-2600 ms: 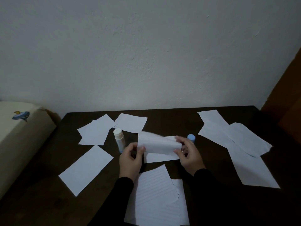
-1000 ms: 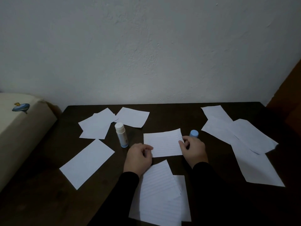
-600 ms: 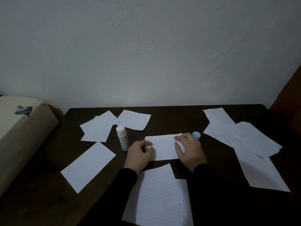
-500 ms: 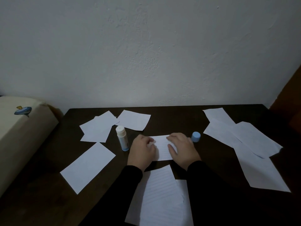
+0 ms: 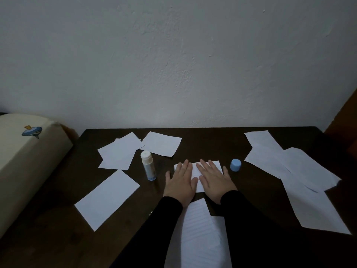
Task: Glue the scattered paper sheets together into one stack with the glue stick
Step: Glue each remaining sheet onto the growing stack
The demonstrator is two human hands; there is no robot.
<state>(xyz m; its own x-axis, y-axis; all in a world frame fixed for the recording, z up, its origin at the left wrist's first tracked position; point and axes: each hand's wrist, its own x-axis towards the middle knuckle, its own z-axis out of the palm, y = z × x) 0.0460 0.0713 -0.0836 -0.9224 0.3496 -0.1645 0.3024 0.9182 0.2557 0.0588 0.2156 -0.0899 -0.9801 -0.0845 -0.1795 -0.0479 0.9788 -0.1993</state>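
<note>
L hand [image 5: 180, 183]: fingers flat, spread, pressing lined sheet [image 5: 197, 171].
R hand [image 5: 213, 180]: same, flat on sheet, just beside L.
Sheet: mid surface [image 5: 208, 144]; far edge shows past fingertips.
Glue stick [image 5: 147, 165]: upright, left; cap [image 5: 235, 165] right.
Open room: bare strips w/ both.

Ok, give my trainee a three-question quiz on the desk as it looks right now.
1. True or false: both hands, the left hand and the right hand, press flat on the lined sheet.
2. Which way is the glue stick positioned? A) upright B) on its side C) held
3. Fill in: the blue cap sits on the table, just to the ___ of the right hand.

Key: 1 true; 2 A; 3 right
</note>
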